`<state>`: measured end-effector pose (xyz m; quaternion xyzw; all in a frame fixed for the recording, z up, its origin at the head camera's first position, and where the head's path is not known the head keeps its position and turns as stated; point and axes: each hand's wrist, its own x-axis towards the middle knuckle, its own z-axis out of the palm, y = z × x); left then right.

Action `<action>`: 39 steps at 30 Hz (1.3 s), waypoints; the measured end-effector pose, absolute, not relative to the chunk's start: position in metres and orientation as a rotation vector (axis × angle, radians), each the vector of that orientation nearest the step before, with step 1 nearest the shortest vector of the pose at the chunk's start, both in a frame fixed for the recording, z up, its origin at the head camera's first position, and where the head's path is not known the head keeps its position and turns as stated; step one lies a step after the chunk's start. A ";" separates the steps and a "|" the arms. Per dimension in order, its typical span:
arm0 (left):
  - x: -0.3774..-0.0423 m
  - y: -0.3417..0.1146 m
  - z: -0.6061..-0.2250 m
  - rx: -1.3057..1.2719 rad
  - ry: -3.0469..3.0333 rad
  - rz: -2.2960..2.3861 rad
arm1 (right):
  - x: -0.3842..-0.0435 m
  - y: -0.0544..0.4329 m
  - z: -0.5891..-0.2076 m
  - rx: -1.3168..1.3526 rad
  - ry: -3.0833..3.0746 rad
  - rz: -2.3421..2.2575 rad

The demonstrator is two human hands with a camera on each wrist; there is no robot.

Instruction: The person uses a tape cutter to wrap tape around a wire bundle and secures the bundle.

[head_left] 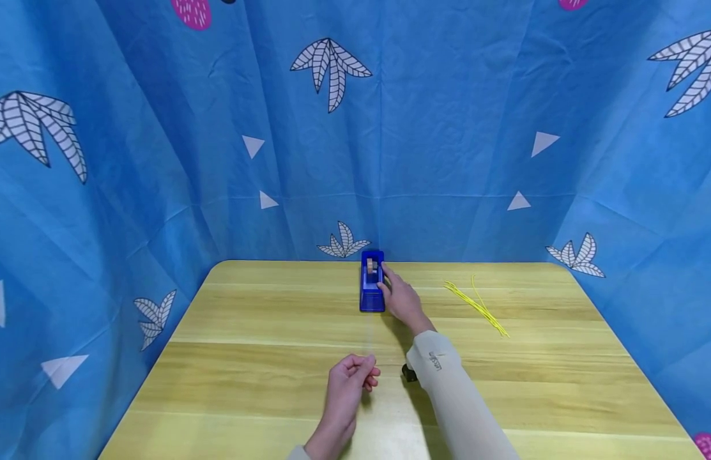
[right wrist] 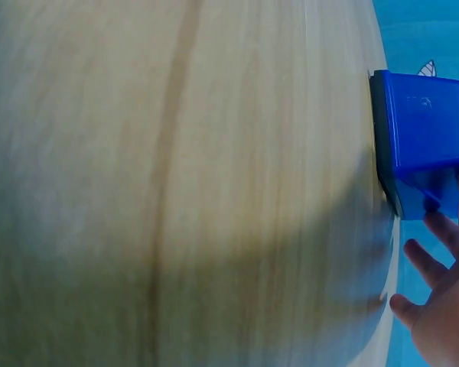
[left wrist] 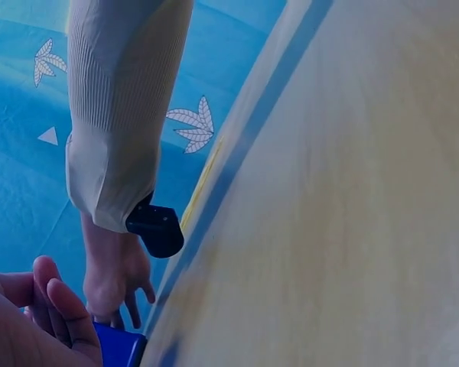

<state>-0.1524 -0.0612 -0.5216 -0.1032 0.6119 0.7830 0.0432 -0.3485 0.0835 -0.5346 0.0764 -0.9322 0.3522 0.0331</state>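
Note:
A blue tape dispenser (head_left: 372, 301) stands at the table's back edge, with a tape roll (head_left: 370, 266) inside. My right hand (head_left: 402, 299) reaches to its right side and touches it with thumb and forefinger; in the right wrist view the other fingers are spread beside the dispenser (right wrist: 428, 118). Nearer the front, my left hand (head_left: 348, 386) has thumb and forefinger together, pinching the end of a faint clear strip of tape (head_left: 369, 335) that runs toward the dispenser. The left wrist view shows this hand's fingers (left wrist: 69, 306) bent; the tape cannot be made out there.
Thin yellow sticks or strings (head_left: 476, 303) lie in a bundle to the right of the right hand. A small black device (head_left: 409, 372) sits under the right cuff. Patterned blue cloth (head_left: 447, 160) hangs behind and beside the wooden table (head_left: 246, 358).

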 end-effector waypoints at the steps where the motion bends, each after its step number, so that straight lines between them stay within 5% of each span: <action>1: -0.153 -0.061 -0.522 -0.316 1.869 2.396 | -0.348 0.084 -0.534 0.235 -2.866 1.085; 39: -0.153 -0.061 -0.551 -0.346 1.838 2.417 | -0.347 0.084 -0.533 0.232 -2.865 1.098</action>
